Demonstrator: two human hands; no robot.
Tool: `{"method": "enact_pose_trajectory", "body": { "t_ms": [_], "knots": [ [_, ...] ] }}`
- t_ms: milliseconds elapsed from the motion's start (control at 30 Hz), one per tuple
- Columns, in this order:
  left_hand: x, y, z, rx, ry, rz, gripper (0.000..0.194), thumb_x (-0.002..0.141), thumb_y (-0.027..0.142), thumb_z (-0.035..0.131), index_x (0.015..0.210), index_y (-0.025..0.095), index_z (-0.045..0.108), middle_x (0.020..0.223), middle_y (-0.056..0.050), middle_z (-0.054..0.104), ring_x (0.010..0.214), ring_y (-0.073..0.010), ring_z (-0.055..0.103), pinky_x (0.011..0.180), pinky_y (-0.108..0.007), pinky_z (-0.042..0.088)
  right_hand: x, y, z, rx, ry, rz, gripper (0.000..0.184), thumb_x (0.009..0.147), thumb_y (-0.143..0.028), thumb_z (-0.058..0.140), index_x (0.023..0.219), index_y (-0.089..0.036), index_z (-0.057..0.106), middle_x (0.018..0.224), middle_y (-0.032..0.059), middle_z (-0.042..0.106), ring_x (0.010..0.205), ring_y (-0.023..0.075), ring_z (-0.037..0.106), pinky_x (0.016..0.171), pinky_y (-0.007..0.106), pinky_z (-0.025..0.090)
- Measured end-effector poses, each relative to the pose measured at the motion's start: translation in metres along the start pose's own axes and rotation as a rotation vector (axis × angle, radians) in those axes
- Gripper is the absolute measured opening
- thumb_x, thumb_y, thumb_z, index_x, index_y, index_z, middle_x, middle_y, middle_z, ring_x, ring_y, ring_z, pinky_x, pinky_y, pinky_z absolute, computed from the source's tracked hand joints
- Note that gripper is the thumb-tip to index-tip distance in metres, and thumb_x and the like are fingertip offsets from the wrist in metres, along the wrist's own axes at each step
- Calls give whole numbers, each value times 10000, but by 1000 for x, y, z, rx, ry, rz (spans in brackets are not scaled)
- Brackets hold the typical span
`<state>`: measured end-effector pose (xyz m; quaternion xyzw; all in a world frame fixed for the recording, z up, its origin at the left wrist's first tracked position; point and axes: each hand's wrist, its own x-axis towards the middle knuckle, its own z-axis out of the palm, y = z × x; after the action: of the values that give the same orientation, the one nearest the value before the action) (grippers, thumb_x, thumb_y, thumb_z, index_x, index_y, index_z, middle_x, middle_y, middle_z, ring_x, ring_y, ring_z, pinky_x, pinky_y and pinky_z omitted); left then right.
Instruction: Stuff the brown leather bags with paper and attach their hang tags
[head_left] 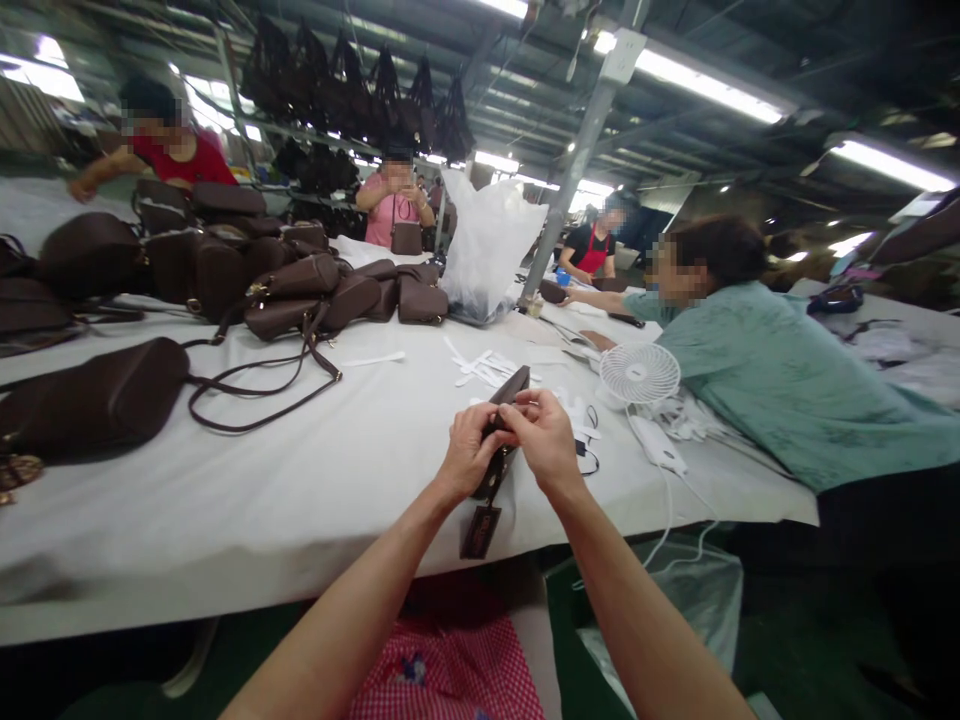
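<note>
Over the near part of the white-covered table, both my hands close on a slim dark brown leather bag [516, 382], seen edge-on. My left hand [466, 448] wraps its near left side, fingers bent over the top. From the right, my right hand [551, 440] pinches at the same spot, its thumb and fingertips meeting those of the left. What lies between the fingertips is hidden. Below the hands a dark rectangular hang tag [480, 532] dangles from the bag near the table edge. White strips [487, 368] lie just beyond the bag.
Brown handbags [300, 285] are heaped at the left, one with a looped strap [247, 425] nearer me. A white fan [640, 375] with a cable stands right. A person in green [795, 370] leans over the table there. A plastic bag [487, 245] stands beyond.
</note>
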<state>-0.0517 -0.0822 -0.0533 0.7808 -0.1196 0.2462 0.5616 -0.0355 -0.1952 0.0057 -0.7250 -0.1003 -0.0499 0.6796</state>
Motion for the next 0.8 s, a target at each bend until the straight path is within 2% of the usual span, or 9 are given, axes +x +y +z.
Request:
{"method": "enact_pose_trajectory", "body": {
  "t_ms": [133,200,267,333,400,500,600,700,800],
  "knots": [
    [4,-2,-3,39,11,5,279,843,231,490,1101,243,596,1181,-59,581,1118,-245,466,1008,-406,318,-4,1,-21,-335,-70,-271,233,824,-292,543,1039,-216,594,976,58,706,938,213,670,850,394,552],
    [5,-4,-4,53,-1,22,271,852,234,484,1098,245,598,1184,-60,582,1123,-242,471,1010,-404,320,3,9,-34,-407,-6,-258,234,822,-305,522,1012,-201,613,1009,79,698,943,226,660,789,391,567],
    [5,-6,-3,63,-11,37,264,860,239,479,1095,244,601,1188,-60,581,1123,-240,474,1008,-402,325,14,18,-44,-433,-18,-189,250,806,-317,521,998,-191,618,1022,82,689,890,220,658,678,360,579],
    [6,-8,-1,67,-7,39,268,863,238,470,1097,244,600,1198,-60,575,1132,-242,470,1011,-405,326,24,23,-49,-469,-155,-173,296,803,-279,512,1070,-192,606,1029,71,683,856,200,653,657,336,571],
    [6,-9,-1,65,4,36,271,865,240,462,1098,241,599,1200,-64,572,1143,-245,464,1015,-412,324,29,20,-48,-560,-269,-267,320,801,-209,507,1108,-190,592,1015,65,677,860,189,640,727,337,551],
    [5,-10,-1,62,1,30,274,860,238,468,1100,238,599,1191,-66,580,1144,-246,468,1016,-415,326,31,7,-44,-791,-319,-502,177,836,-156,474,925,-180,626,890,64,650,838,188,601,786,330,499],
    [3,-8,-1,43,-2,-1,312,848,229,494,1145,253,590,1195,-56,594,1131,-246,480,1014,-418,331,33,-5,-41,-919,-337,-590,202,889,-180,426,760,-189,580,794,50,600,770,182,565,720,302,469],
    [1,-7,2,0,44,-55,371,849,235,510,1213,267,572,1226,-53,599,1151,-254,476,1031,-432,317,40,-8,-41,-875,-332,-461,168,870,-177,440,738,-194,543,739,21,583,716,167,559,677,283,461],
    [-1,-6,6,-41,57,-77,380,867,259,503,1240,274,575,1290,-54,571,1210,-259,450,1063,-442,291,51,-9,-42,-620,-428,-101,125,825,-154,443,765,-184,548,662,-10,567,626,142,566,582,245,474]
  ]
}}
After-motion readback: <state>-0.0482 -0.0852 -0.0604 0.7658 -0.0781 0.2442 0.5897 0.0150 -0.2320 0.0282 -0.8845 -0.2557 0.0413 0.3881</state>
